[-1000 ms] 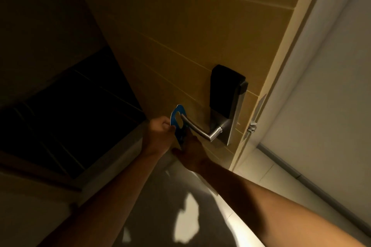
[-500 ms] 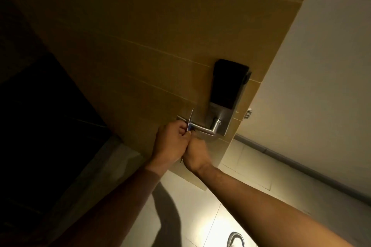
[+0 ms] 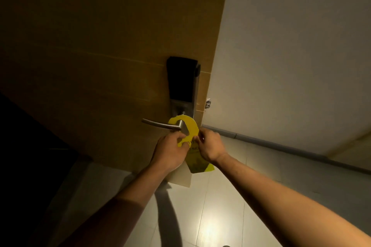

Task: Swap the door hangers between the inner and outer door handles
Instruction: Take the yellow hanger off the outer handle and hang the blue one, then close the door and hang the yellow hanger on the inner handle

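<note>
Against the wooden door (image 3: 100,56), a metal lever handle (image 3: 158,124) juts leftward from a lock plate with a dark upper panel (image 3: 181,78). Looped round the lever's base hangs a yellow door hanger (image 3: 186,126), its lower end dropping past the door's bottom edge toward the pale tiled floor (image 3: 220,216). Left hand (image 3: 170,151) pinches the hanger's left edge below the cutout; right hand (image 3: 209,146) pinches the right edge, each grip closed on the card. Farther right stands a grey wall (image 3: 291,56).
</note>
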`<state>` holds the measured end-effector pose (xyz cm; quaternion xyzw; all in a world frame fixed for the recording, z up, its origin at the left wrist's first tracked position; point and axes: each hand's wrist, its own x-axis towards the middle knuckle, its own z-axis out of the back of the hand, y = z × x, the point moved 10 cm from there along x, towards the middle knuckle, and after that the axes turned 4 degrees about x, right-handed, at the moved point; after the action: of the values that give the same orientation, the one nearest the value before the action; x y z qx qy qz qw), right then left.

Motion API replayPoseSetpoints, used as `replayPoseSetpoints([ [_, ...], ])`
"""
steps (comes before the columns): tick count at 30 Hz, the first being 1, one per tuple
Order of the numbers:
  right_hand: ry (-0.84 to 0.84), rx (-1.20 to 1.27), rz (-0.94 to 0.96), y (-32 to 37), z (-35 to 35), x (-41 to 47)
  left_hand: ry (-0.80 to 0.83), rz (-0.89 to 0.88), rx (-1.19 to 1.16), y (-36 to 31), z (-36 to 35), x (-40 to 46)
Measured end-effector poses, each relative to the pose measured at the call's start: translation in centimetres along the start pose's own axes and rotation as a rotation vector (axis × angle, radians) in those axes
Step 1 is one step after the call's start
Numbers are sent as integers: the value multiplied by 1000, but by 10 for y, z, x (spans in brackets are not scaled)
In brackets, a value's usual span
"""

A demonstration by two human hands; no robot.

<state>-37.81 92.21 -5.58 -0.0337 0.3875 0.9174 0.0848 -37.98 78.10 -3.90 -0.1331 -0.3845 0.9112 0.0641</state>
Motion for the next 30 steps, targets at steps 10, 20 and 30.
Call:
replayPoseSetpoints([
  [10, 71, 150, -29, -14, -18, 31, -40, 78, -44, 18, 4, 2],
  [20, -286, 284, -46, -1, 101, 47, -253, 15, -102, -39, 60, 5],
  [30, -25, 433, 264, 127, 167, 50, -463, 16, -190, -129, 127, -21],
])
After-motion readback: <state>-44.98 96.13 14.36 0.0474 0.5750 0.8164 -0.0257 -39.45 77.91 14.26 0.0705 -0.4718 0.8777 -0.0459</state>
